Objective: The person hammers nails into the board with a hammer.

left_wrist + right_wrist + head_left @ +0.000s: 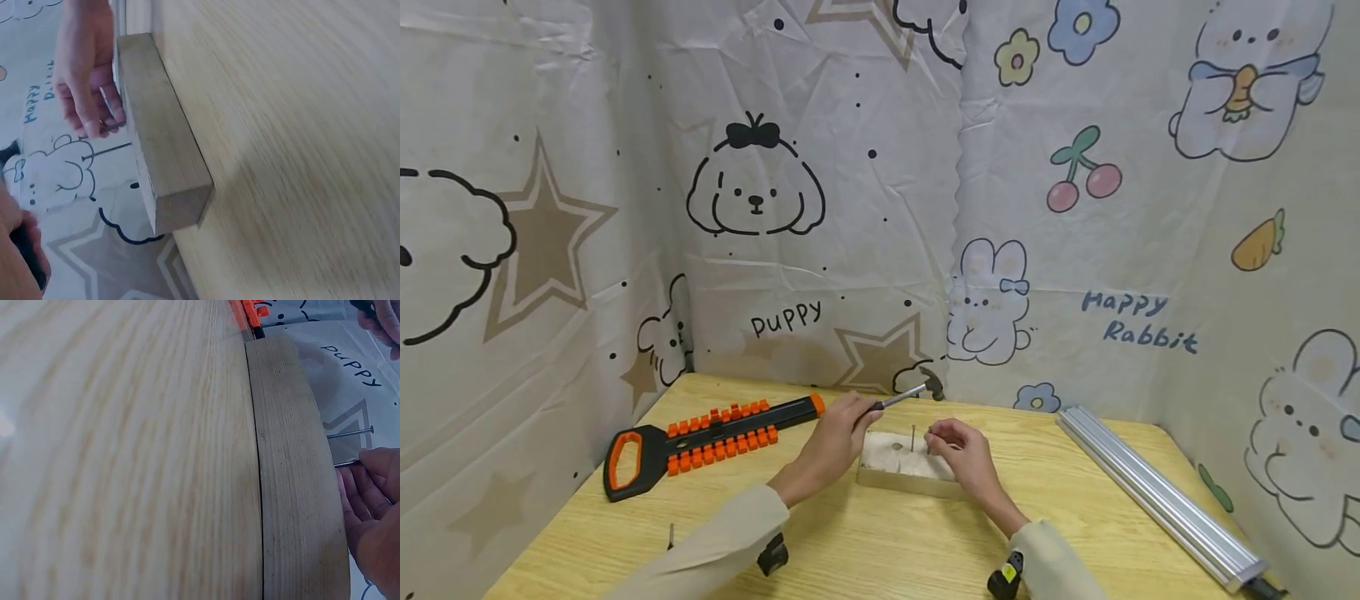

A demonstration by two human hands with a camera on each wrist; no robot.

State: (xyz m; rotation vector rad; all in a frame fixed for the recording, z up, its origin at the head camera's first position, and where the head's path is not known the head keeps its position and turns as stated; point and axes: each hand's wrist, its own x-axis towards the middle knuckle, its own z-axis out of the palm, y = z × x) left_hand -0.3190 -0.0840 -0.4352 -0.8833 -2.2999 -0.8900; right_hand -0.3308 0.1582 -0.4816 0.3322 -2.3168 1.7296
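Observation:
My left hand (831, 442) grips a hammer (904, 396) by its dark handle, with the metal head raised above the far side of a wooden block (917, 481). The block lies flat on the table. One nail (913, 438) stands upright in its top face. Just to the right of that nail, my right hand (967, 457) pinches a second nail (348, 464) between thumb and fingers, its lower end right at the block's top. In the left wrist view, both the standing nail (109, 151) and the pinched nail (114, 127) show side by side.
A black rack with orange clips (722, 437) lies on the table at the left. A silver metal bar (1157, 500) lies along the right side. A small upright nail-like piece (671, 536) shows near the left sleeve. Printed cloth (880, 208) hangs behind the table.

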